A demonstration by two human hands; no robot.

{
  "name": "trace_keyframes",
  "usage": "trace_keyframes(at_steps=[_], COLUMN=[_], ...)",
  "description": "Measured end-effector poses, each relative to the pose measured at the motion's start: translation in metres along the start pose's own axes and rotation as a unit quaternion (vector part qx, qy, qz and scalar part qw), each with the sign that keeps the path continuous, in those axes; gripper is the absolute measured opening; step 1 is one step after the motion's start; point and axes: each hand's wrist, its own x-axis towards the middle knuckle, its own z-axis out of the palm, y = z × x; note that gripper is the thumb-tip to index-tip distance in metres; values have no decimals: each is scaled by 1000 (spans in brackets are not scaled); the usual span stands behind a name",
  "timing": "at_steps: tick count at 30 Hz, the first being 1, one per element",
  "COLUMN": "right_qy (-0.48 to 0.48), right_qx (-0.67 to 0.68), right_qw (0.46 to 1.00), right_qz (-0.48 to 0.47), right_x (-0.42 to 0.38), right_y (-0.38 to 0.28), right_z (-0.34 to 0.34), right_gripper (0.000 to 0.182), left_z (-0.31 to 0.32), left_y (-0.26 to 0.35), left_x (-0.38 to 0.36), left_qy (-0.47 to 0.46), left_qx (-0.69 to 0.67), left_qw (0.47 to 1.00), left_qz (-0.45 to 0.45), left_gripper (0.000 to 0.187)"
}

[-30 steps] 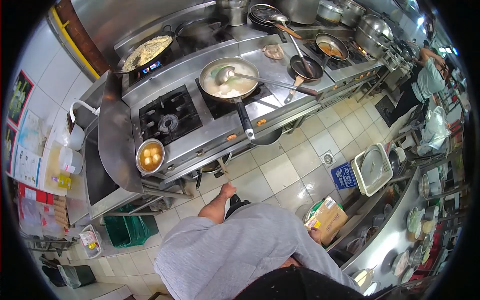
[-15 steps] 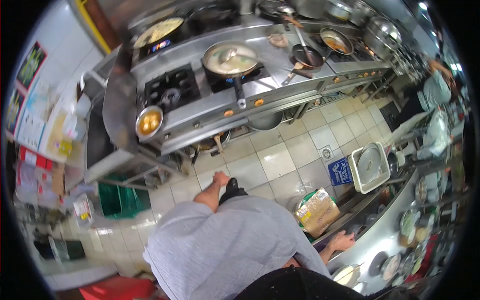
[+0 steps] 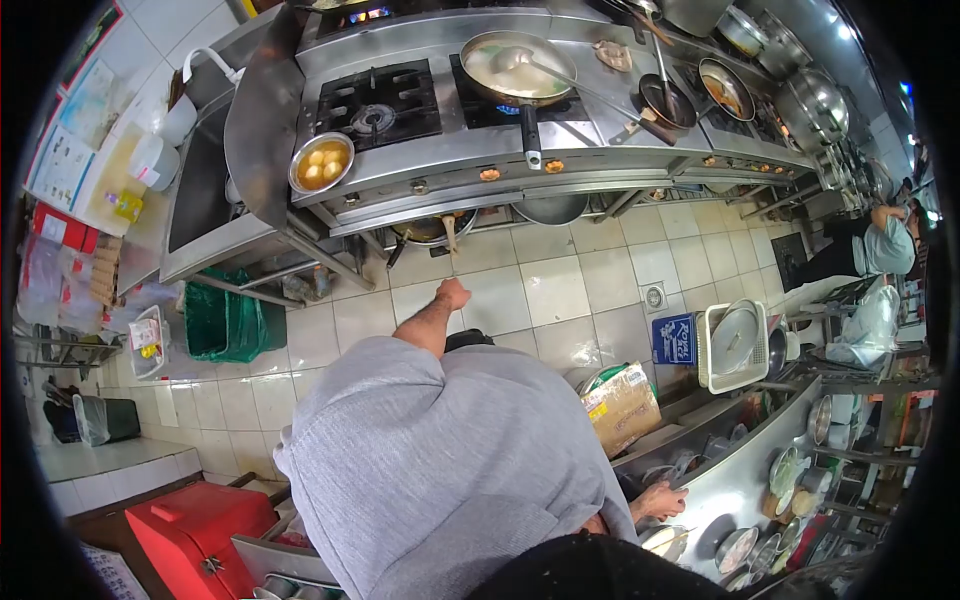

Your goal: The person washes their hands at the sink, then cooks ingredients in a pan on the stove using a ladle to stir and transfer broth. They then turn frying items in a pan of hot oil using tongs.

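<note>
Currently, right hand (image 3: pixel 660 500): held out over the edge of the steel counter (image 3: pixel 735 475), fingers bent; whether anything is grasped cannot be told.
Nearest bowl (image 3: pixel 680 545): set by that same edge, just beside the right hand; whether it is touched cannot be told.
Second bowl (image 3: pixel 722 552): placed farther in from the edge.
Left hand (image 3: pixel 453 294): lowered over the floor tiles (image 3: pixel 555 295), fingers folded inward; how tightly cannot be told.
Stove (image 3: pixel 450 180): its left front corner is occupied by an egg bowl (image 3: pixel 298 178); a pan (image 3: pixel 500 97), with a ladle (image 3: pixel 513 59) laid in it, is heated nearer the middle.
</note>
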Motion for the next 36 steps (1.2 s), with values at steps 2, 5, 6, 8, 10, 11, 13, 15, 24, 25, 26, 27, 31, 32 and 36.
trace_keyframes(at_steps=[2,5,6,8,10,11,13,15,24,25,26,27,31,32,36], right_qy=[1,-43,-36,-28,-42,-42,-52,-35,-96,-96,-94,-98,-89,-82,-84], right_qx=[-6,-19,-15,-11,-9,-8,11,21,-5,-7,-2,3,27,25,10], right_qw=[1000,999,999,1000,999,999,997,993,973,975,976,978,982,982,985], right_qz=[-13,19,10,4,-7,-2,-62,-107,-209,-199,-197,-186,-167,-169,-150], right_x=[0,2,4,4,0,-1,-3,-9,-19,-18,-18,-19,-22,-20,-18], right_y=[-2,-5,1,1,-2,0,12,20,28,28,26,23,23,23,18], right_z=[-1,-8,-1,-2,-11,-10,-2,2,-9,-7,-8,-12,-13,-11,-16], right_gripper=[50,56,56,56,56,56,60,63,89,89,89,88,85,85,84], left_z=[-7,-26,-27,-23,-50,-63,-82,-91,-66,-26,-24,14,-6,-14,-44], left_y=[2,0,-8,-37,-47,-57,-93,-133,-146,-164,-147,-142,-83,-75,-58], left_x=[0,2,10,39,36,41,63,99,87,113,95,113,72,62,62], left_qy=[7,1,-1,72,103,131,237,263,186,205,101,103,-11,-32,48], left_qx=[-42,-52,-51,-230,-299,-354,-331,-418,-224,-258,-13,-70,3,10,-114], left_qw=[998,998,997,970,946,920,913,866,950,940,994,991,1000,999,992], left_qz=[41,48,49,-30,-73,-109,-40,-76,-112,-82,-30,-49,-27,-8,-5], left_gripper=[41,38,38,32,28,28,25,24,36,36,39,42,44,44,39])
